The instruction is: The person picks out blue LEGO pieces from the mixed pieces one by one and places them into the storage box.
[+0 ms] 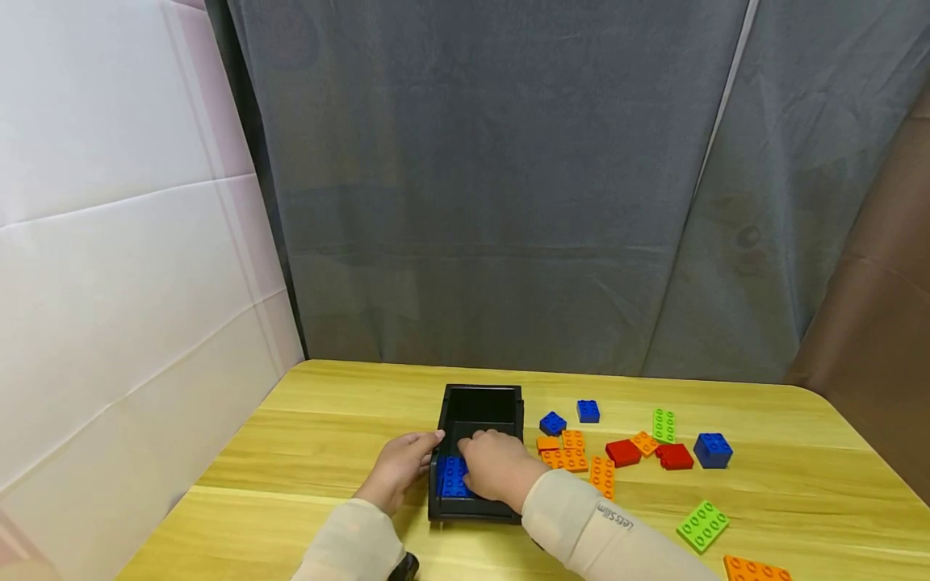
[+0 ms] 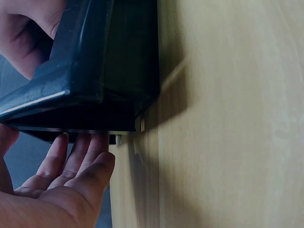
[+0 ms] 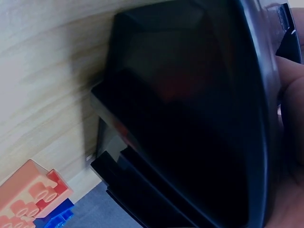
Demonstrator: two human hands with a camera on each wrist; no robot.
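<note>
- Left hand (image 1: pixel 398 470): fingers nearly straight, touching the black plastic bin (image 1: pixel 475 512) on its left side.
- Right hand (image 1: pixel 497 466): inside, beside blue studded brick (image 1: pixel 454 476); cannot tell whether grasping.
- Bin: left of orange bricks (image 1: pixel 563 460).

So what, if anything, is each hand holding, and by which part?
Left hand: the black bin, by its left rim. Right hand: cannot tell.

Black bin (image 3: pixel 190 104), the right hand (image 3: pixel 292 142) (partly cropped) beside it, bricks (image 3: pixel 28 199) lower left
</note>
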